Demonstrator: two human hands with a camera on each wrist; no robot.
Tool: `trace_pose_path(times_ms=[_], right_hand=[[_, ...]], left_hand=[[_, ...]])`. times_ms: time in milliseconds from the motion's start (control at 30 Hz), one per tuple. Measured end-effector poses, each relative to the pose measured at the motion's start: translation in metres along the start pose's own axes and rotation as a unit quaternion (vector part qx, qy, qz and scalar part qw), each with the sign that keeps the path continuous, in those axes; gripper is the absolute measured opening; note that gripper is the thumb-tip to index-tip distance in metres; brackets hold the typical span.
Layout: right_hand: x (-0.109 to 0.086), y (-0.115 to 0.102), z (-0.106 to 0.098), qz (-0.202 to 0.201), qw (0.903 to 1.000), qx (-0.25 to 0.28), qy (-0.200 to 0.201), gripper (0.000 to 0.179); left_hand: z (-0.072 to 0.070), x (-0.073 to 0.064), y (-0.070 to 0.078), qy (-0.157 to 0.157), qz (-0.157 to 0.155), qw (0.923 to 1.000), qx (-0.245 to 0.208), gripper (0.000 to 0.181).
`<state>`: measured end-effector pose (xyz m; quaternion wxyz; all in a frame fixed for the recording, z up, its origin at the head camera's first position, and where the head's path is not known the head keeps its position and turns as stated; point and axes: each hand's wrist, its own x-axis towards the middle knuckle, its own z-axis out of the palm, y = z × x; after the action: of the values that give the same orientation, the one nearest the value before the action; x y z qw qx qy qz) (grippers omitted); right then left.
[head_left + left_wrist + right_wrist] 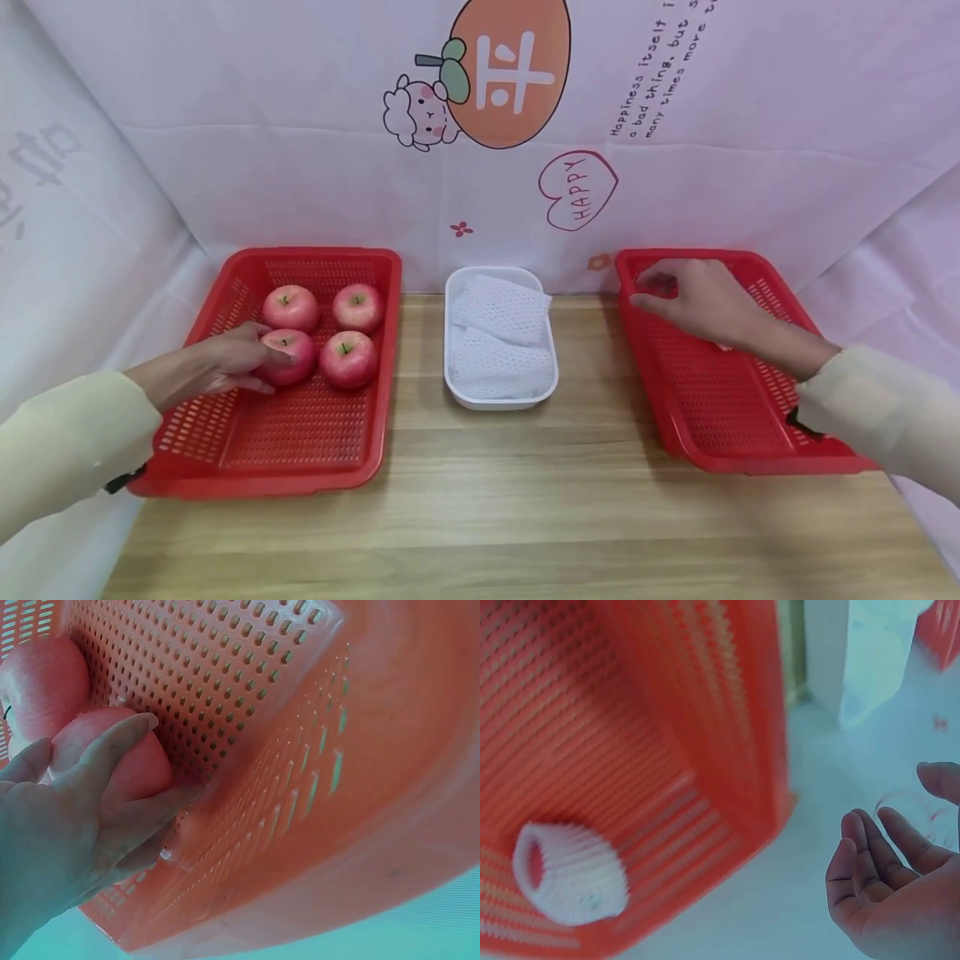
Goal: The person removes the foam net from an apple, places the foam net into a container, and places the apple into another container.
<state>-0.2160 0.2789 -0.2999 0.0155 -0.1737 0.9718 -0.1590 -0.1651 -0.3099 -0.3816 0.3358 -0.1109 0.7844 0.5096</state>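
Observation:
My left hand reaches into the left red basket. Its thumb and fingers curl round an apple, the front left one in the group. Three more apples sit close by: the back left apple, the back right apple and the front right apple. Over the far part of the right red basket, my right hand holds nothing, its fingers loosely bent. The right wrist view shows an apple in a white foam net lying in that basket; in the head view my hand mostly hides it.
Between the baskets stands a white tray with white foam nets in it, one poking over its right rim. The wooden table runs along the front. A printed white cloth hangs behind and at both sides.

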Motion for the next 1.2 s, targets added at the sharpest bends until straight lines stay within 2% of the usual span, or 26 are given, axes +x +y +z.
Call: trace_pose_path(times_ms=[233,433,500,733,833,967,1200], right_hand=[[0.005,0.056,-0.014,0.038,0.9989,-0.029,0.002,0.049],[-0.002,0.096,-0.018,0.078,0.995,-0.062,-0.002,0.045],[-0.005,0.105,-0.017,0.096,0.9932,-0.065,-0.007,0.049],[-0.014,0.126,-0.013,0.149,0.9867,-0.05,-0.044,0.056],[-0.015,0.132,-0.012,0.166,0.9829,-0.044,-0.068,0.056],[-0.017,0.136,-0.01,0.184,0.9788,-0.038,-0.081,0.055],[-0.022,0.14,-0.008,0.201,0.9753,-0.014,-0.09,0.056]], left_hand=[[0.001,-0.003,0.0,0.002,-0.009,1.0,0.001,0.082],[0.001,-0.004,-0.002,0.004,-0.019,0.9998,0.009,0.087],[0.001,-0.004,-0.002,0.004,-0.02,0.9997,0.012,0.089],[-0.002,-0.007,0.003,0.005,-0.033,0.9992,0.022,0.094],[-0.003,-0.01,0.006,0.018,-0.043,0.9986,0.024,0.1],[-0.002,-0.016,0.01,0.031,-0.05,0.9978,0.031,0.103],[0.002,-0.027,0.015,0.033,-0.026,0.9978,0.051,0.103]])
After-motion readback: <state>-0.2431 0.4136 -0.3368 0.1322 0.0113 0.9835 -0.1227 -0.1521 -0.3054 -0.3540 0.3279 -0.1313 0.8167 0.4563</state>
